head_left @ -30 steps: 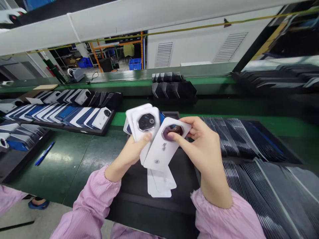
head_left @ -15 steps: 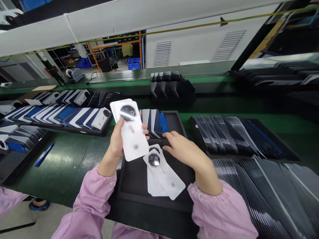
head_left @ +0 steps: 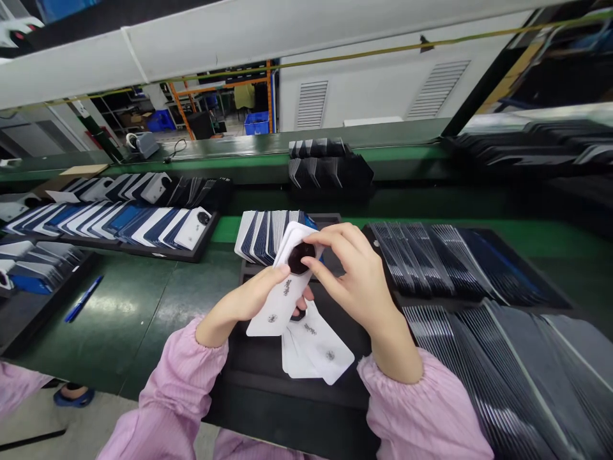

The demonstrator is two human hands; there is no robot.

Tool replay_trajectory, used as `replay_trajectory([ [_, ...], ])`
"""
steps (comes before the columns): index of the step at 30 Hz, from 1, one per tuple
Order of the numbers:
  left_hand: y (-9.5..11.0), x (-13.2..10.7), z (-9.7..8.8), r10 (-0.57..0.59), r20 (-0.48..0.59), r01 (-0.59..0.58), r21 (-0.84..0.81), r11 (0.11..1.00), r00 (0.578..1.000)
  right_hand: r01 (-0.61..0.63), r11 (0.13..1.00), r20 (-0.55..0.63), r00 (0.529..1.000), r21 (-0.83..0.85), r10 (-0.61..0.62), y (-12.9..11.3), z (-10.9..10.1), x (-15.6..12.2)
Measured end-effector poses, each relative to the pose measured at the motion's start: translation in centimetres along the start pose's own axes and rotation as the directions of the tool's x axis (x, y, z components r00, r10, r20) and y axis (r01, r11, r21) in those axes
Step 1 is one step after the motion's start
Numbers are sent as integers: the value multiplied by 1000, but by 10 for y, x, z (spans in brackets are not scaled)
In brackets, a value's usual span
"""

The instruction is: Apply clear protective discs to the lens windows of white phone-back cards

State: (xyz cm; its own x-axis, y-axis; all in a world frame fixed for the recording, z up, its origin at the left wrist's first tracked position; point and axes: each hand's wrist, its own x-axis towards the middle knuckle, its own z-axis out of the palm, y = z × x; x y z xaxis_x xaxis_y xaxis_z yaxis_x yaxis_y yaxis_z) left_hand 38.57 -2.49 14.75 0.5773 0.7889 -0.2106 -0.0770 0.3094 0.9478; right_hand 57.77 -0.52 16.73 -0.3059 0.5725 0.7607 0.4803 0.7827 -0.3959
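Observation:
My left hand (head_left: 253, 294) is closed around a small stack of white phone back covers (head_left: 271, 313), tilted to the right, with a dark camera window near the upper end. My right hand (head_left: 359, 275) has thumb and forefinger at the top cover's upper right edge, beside that window. Below lie several white covers (head_left: 330, 351), fanned out on a black tray (head_left: 249, 364); their upper ends are partly hidden by my left fingers. Just behind the held stack stands a row of white and blue covers (head_left: 263, 233).
On the right are trays of dark, closely packed sheets (head_left: 421, 255). Long trays of white and blue covers (head_left: 119, 220) stand on the left, near a blue pen (head_left: 83, 299). A rack of dark pieces (head_left: 330, 169) sits at the back. Another person's pink sleeve (head_left: 19, 380) shows at lower left.
My left hand has moved down and right with the white covers, now tilted the other way. My right hand has come up from the row of covers to the held stack's upper edge.

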Motion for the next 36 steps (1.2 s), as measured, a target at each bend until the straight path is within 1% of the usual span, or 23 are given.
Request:
replay_trajectory([
  [4, 4, -3, 3, 15, 16, -17, 162, 987, 1000, -18, 999, -9, 1000, 26, 18, -1, -1, 0],
  [8, 10, -6, 7, 49, -6, -46, 291, 956, 999, -56, 997, -10, 998, 58, 57, -3, -2, 0],
  [11, 10, -8, 8, 67, -15, -59, 300, 952, 998, -71, 995, -10, 997, 66, 72, -5, -4, 0],
  [15, 3, -7, 7, 92, -15, -85, 264, 961, 996, -87, 995, 6, 996, 45, 87, -6, -6, 0],
  [17, -1, -4, 8, 87, -1, -85, 183, 979, 996, -77, 997, 14, 997, -28, 77, -6, -6, 0],
  [18, -2, -3, 8, 79, 10, -80, 103, 991, 997, -54, 996, 18, 998, -75, 56, -6, -6, 0],
  [20, -2, -1, 10, 85, 39, -80, -119, 990, 996, 18, 991, 23, 1000, -129, -15, -8, -6, -2],
  [22, 1, -2, 13, 126, 66, -97, -337, 936, 990, 78, 994, 4, 997, -77, -78, -10, -6, -3],
  [23, 3, -3, 14, 149, 75, -105, -415, 904, 986, 75, 997, -33, 997, -10, -75, -11, -7, -4],
  [24, 5, -5, 15, 176, 81, -118, -472, 874, 981, 47, 995, -98, 994, 85, -38, -13, -8, -4],
  [25, 8, -8, 16, 200, 84, -130, -508, 851, 976, 6, 978, -187, 982, 207, 34, -13, -9, -4],
  [26, 10, -10, 17, 216, 88, -138, -529, 837, 972, -32, 938, -276, 952, 346, 134, -13, -11, -4],
  [27, 11, -13, 19, 226, 94, -141, -540, 830, 970, -58, 873, -345, 904, 485, 252, -13, -13, -3],
  [28, 12, -15, 20, 229, 99, -140, -545, 827, 968, -69, 793, -384, 848, 605, 366, -11, -14, -2],
  [30, 13, -19, 22, 228, 106, -136, -541, 830, 968, -78, 657, -390, 750, 750, 534, -6, -18, 1],
  [32, 12, -21, 24, 228, 104, -139, -533, 835, 968, -105, 580, -363, 686, 808, 630, 0, -20, 4],
  [34, 11, -21, 26, 238, 93, -156, -525, 837, 967, -122, 535, -346, 640, 836, 686, 4, -20, 6],
  [36, 11, -21, 26, 239, 87, -159, -524, 837, 967, -127, 516, -339, 619, 847, 709, 5, -20, 6],
])
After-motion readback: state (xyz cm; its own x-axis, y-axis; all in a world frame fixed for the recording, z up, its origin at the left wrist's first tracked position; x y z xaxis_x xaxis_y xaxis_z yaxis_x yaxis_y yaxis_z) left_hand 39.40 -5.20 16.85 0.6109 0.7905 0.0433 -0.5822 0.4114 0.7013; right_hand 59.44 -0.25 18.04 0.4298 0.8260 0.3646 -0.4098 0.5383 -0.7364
